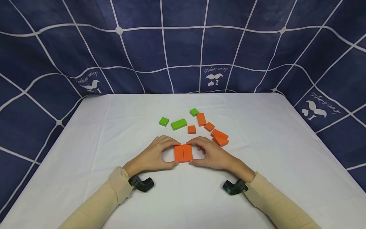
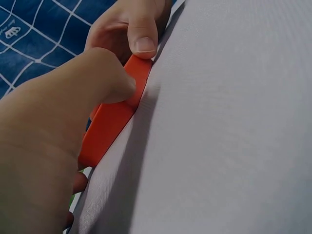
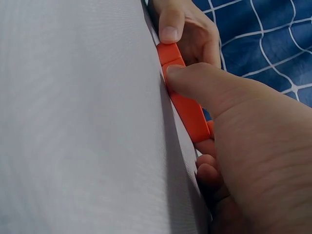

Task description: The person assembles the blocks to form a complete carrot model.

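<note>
White cloth [image 1: 177,203] beneath two orange blocks [image 1: 179,154] between fingers [image 1: 171,142]

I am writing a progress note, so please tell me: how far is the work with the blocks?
Already done, it seems: two orange blocks lie side by side, a thin seam between them. In hand: the left hand pinches one, the right hand the other. Probably remaining: three green blocks and five more orange blocks lie beyond the hands, apart from those two.
</note>
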Motion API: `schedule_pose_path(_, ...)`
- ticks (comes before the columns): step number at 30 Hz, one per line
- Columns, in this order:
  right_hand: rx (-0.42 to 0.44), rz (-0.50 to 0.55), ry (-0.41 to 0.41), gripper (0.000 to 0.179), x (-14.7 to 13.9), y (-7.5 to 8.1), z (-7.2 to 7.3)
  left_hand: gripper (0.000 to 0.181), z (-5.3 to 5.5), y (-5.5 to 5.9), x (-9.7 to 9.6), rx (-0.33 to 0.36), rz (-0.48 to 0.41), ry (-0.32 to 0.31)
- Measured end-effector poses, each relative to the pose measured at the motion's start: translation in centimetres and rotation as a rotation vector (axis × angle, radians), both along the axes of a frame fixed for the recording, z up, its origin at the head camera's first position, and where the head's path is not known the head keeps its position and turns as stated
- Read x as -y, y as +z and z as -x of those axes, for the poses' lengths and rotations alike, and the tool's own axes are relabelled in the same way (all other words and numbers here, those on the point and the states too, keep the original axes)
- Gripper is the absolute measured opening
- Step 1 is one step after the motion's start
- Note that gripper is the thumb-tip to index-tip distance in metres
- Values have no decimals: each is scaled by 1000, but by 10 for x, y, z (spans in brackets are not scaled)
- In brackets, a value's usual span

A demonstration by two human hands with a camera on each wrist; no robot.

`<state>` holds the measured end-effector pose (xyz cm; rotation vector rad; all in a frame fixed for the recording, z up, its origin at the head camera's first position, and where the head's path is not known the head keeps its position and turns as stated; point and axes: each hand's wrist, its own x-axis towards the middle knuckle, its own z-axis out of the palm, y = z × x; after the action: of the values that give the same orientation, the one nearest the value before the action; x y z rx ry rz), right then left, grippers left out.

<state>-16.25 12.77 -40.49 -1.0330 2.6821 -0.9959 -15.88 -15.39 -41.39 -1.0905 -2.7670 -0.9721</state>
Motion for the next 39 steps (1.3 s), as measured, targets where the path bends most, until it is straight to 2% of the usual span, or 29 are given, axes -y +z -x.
schedule_pose_path(8, -12, -4, 14, 60, 0, 1, 3, 60, 0, 0, 0, -9, 17, 16)
schedule_pose_path(12, -11, 34, 17, 59, -2, 1, 5, 60, 1, 0, 1, -14, 17, 22)
schedule_pose_path(20, -49, 118, -41, 43, -6, -3, 10, 61, 1, 2, -1, -9, 16, 16)
schedule_pose_path(24, -62, 120, -86, 42, -7, -4, 13, 60, 2, 1, -2, -12, 17, 18)
schedule_pose_path(33, -87, 155, -267, 43, -11, -8, 24, 59, 1, -1, -1, -2, 16, 24)
schedule_pose_path(39, -118, 170, -344, 42, -12, -7, 29, 59, 0, -1, 0, 0, 14, 19)
